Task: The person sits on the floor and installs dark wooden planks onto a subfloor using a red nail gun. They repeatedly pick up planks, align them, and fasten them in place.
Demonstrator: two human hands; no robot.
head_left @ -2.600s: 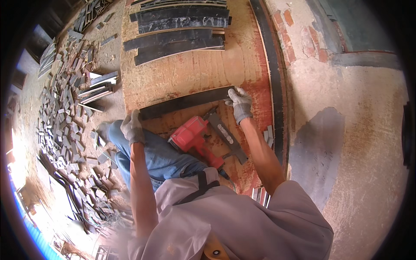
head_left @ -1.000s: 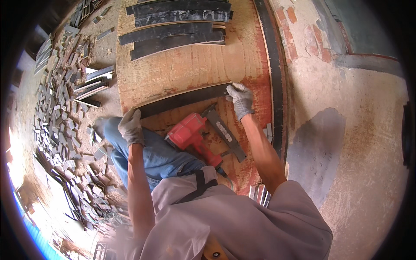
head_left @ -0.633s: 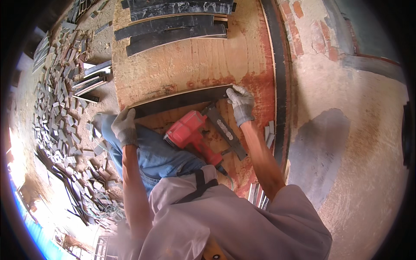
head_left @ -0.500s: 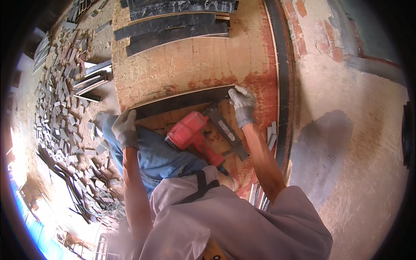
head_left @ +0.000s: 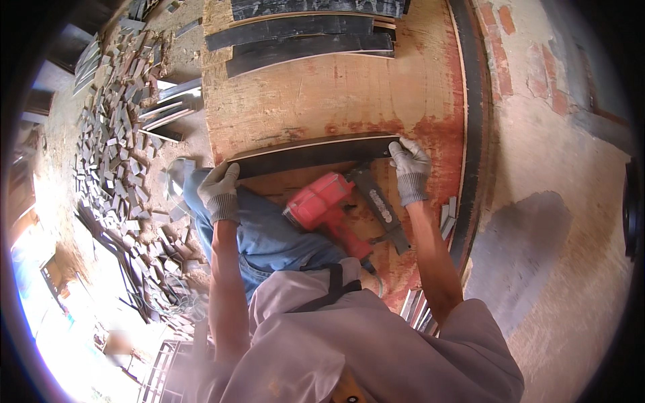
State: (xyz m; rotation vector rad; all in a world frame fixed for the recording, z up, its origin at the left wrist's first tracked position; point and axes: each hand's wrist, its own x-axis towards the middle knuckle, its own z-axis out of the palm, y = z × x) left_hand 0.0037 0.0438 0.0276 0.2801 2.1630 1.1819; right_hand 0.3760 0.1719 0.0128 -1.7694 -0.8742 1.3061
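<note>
A long dark wooden strip point(head_left: 312, 155) lies crosswise before me, its far edge pale. My left hand point(head_left: 220, 191), in a grey knitted glove, pinches its left end above my bent knee. At the right end, my gloved right hand point(head_left: 411, 168) is closed on the strip, thumb on the dark face. Between my forearms a red nail gun point(head_left: 317, 202) with a long dark magazine point(head_left: 380, 209) rests on the wooden board, touched by neither hand. The board point(head_left: 302, 101) is stained reddish in places.
Several dark strips point(head_left: 302, 43) lie at the board's far end. A dark rail point(head_left: 476, 134) runs along its right side, with more strips point(head_left: 420, 312) near my right elbow. Many small offcuts point(head_left: 121, 148) cover the floor at left. A wall point(head_left: 537, 154) stands at right.
The view has swung left, so everything appears farther right in the picture. Both hands keep hold of the strip's ends, and the nail gun lies as before.
</note>
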